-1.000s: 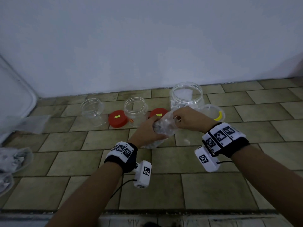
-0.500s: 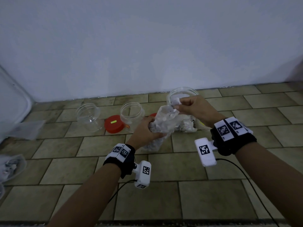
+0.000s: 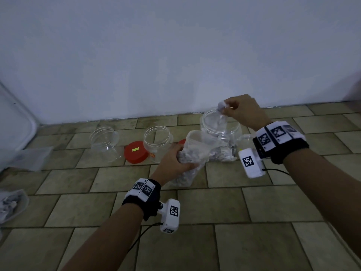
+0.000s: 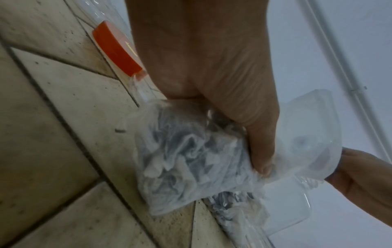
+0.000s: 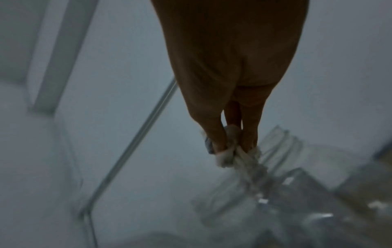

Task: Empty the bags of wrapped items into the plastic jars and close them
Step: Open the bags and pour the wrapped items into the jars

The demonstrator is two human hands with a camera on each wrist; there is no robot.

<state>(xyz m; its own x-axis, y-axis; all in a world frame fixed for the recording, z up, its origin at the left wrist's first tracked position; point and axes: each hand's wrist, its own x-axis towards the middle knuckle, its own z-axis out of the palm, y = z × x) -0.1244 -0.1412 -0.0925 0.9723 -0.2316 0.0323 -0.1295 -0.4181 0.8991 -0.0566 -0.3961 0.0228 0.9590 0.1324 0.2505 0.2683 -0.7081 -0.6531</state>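
the right hand (image 3: 242, 111) pinches a twisted corner of the clear plastic bag (image 3: 195, 153), now lifted above the rim of the large jar (image 3: 220, 130) where a second ago it was low beside the left hand (image 3: 173, 161). the left hand's fingers stay curled round the bag's bulging lower end, full of wrapped items (image 4: 191, 159), near the tiled floor (image 3: 254, 212). wrapped pieces already lie in the large jar, so emptying looks under way. left of it stand two empty jars (image 3: 158, 141) and a red lid (image 3: 135, 152).

Bag (image 4: 191, 161) in left grip (image 4: 212, 83) (crumpled)
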